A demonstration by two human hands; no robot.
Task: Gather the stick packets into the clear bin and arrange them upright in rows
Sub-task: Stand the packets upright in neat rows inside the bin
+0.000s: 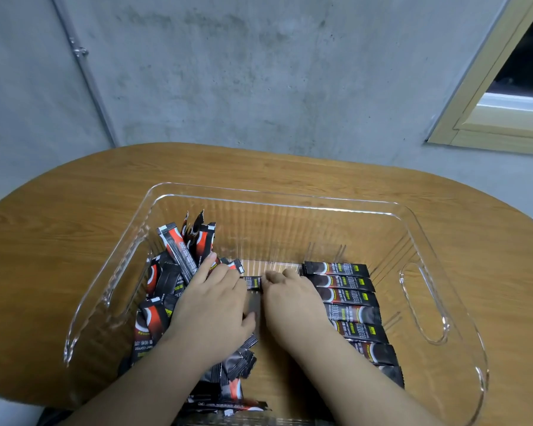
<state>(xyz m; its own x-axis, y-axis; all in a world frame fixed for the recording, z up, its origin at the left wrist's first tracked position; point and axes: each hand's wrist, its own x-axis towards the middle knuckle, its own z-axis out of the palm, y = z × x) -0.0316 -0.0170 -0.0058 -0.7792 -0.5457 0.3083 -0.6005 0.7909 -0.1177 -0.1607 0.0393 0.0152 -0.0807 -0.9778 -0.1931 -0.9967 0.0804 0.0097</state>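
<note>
Packet (253, 283), pinched between left hand (211, 305), right hand (293, 302)

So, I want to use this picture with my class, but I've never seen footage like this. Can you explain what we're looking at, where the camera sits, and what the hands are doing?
There is no machine here: a person works with two bare hands, and the single camera is worn on their head, looking forward and down. A clear plastic bin stands on a rounded wooden table. Inside, on the left, lies a loose jumble of black-and-red stick packets; on the right, a neat row of the same dark packets. The left hand and right hand meet in the middle of the bin, holding a small dark packet between them.
</note>
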